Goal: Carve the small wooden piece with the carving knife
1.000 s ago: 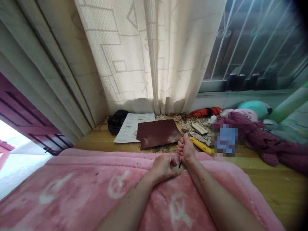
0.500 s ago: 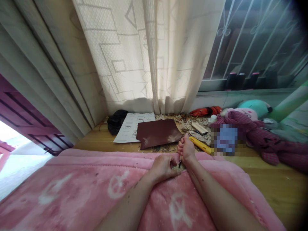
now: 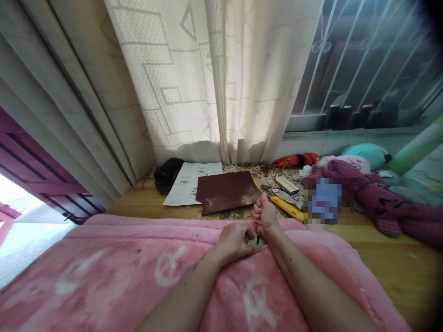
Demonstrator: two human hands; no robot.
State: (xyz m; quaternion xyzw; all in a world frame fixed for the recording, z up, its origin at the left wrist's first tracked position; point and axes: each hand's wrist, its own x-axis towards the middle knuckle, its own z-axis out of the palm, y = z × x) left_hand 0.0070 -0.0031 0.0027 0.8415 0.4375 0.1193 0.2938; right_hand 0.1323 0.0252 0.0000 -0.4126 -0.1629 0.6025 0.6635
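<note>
Wooden flooring [image 3: 398,272] runs along a curtained window [image 3: 221,83], and a pink blanket [image 3: 114,272] covers your lap in the foreground. Your right hand [image 3: 265,216] is curled into a fist around a small carving tool [image 3: 258,236]; only a short dark tip shows below the fist, pointing down toward 6 o'clock. Your left hand [image 3: 235,240] sits just beside it at 8 o'clock, fingers bent and pinching a small pale workpiece [image 3: 255,241] against the blanket. The workpiece is light, wood-coloured and mostly hidden by your fingers; its shape cannot be told. Pale shavings lie on the blanket around it. At 11 o'clock from your hands, a dark red sheet of sandpaper [image 3: 226,191] lies flat on the floor, overlapping a white printed sheet [image 3: 187,182]. A yellow utility knife [image 3: 287,208] lies at 2 o'clock, just beside your right hand. Wood shavings [image 3: 266,177] are scattered at 12 o'clock. Soft toys [image 3: 363,184] lie at 3 o'clock, well apart.
</note>
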